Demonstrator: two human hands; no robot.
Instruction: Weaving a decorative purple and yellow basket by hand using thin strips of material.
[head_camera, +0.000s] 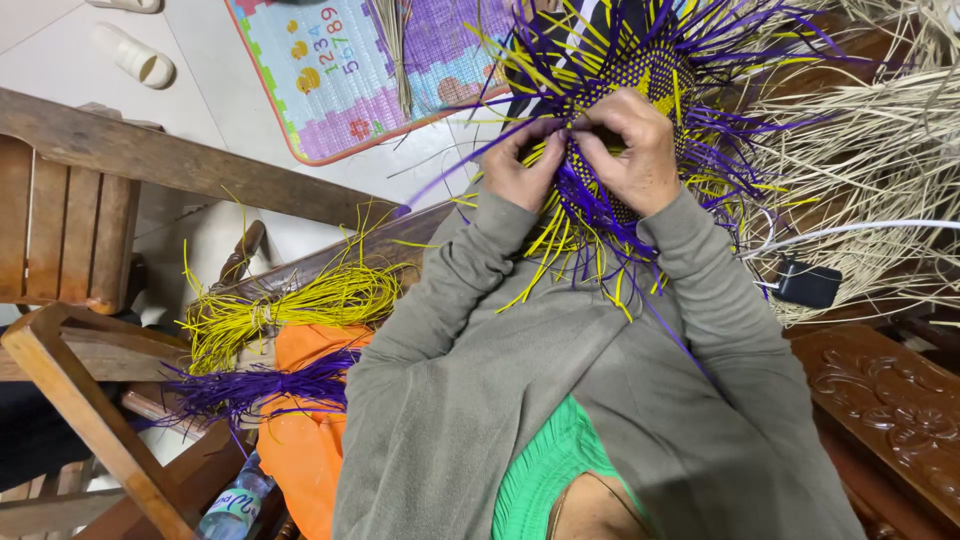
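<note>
In the head view, looking down from above, the person is holding a half-woven purple and yellow piece in the upper middle of the frame, with loose purple and yellow strips fanning out from it on all sides. The left hand is gripping the lower left edge of the weave, its grip closed on the strips there with the fingers curled inward. The right hand is lying just beside it, touching the weave from the right, its grip pinched together on strips at the centre, where the fingertips of both hands are meeting. Both arms are wearing grey sleeves, and a green garment is showing at the bottom middle of the frame. At the left centre, a bundle of yellow strips is lying above a bundle of purple strips, both resting on an orange cloth. A plastic bottle is poking up at the lower left. A wooden chair is filling the left edge. In the upper left a colourful play mat is lying on the pale floor, with a pale slipper nearby. Heaps of pale natural straw are covering the upper right, a black adapter with a white cable is sitting at the right, and a carved wooden panel is occupying the lower right.
</note>
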